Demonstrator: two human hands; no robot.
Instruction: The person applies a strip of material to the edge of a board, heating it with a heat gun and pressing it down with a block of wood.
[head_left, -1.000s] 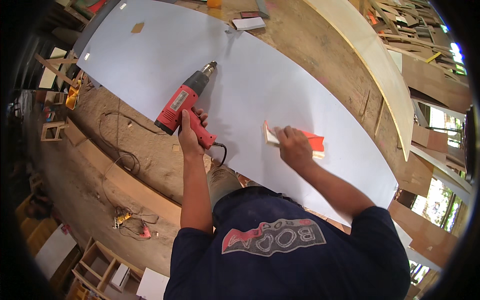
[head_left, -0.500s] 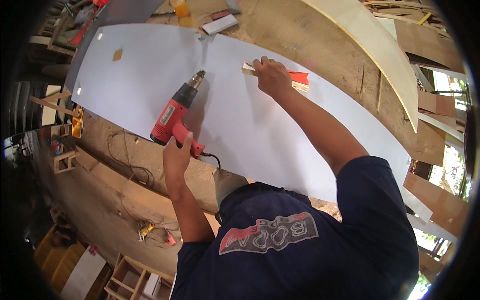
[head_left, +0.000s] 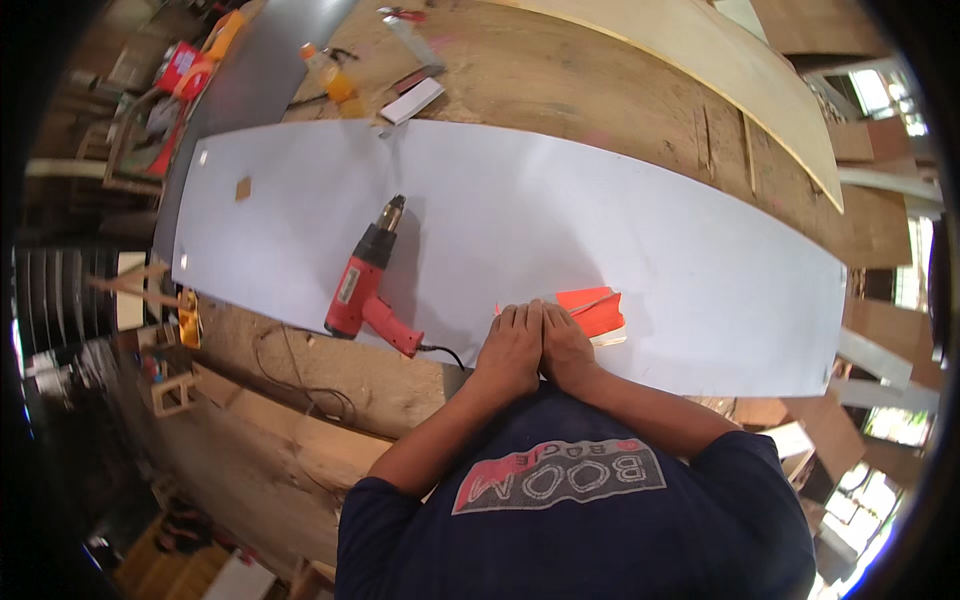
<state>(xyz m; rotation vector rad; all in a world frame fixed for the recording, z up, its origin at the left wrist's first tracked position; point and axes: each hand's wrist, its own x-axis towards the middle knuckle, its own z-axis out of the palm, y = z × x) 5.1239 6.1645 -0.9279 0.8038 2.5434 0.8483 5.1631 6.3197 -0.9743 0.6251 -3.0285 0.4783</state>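
A wooden block with bright orange sheet material (head_left: 590, 308) over it lies on the white panel (head_left: 720, 250), near my body. My left hand (head_left: 512, 345) and my right hand (head_left: 564, 346) are side by side on the block, fingers bent over its top and hiding its left part. A pale edge shows at the block's right end. To the left, a red and black heat gun (head_left: 372, 290) rests on its side on the panel, untouched, with its metal nozzle pointing away from me and its black cord running toward my left forearm.
The panel lies on a wooden worktop (head_left: 560, 80). Beyond it are a bottle of orange liquid (head_left: 338, 82), a white block (head_left: 412, 101) and a curved pale board (head_left: 740, 80). A cable (head_left: 290, 370) trails at the near left. A small brown patch (head_left: 243, 188) is on the panel.
My left hand has let go of the heat gun and joined my right on the orange-covered block. The block has come toward my body. The whole view has shifted.
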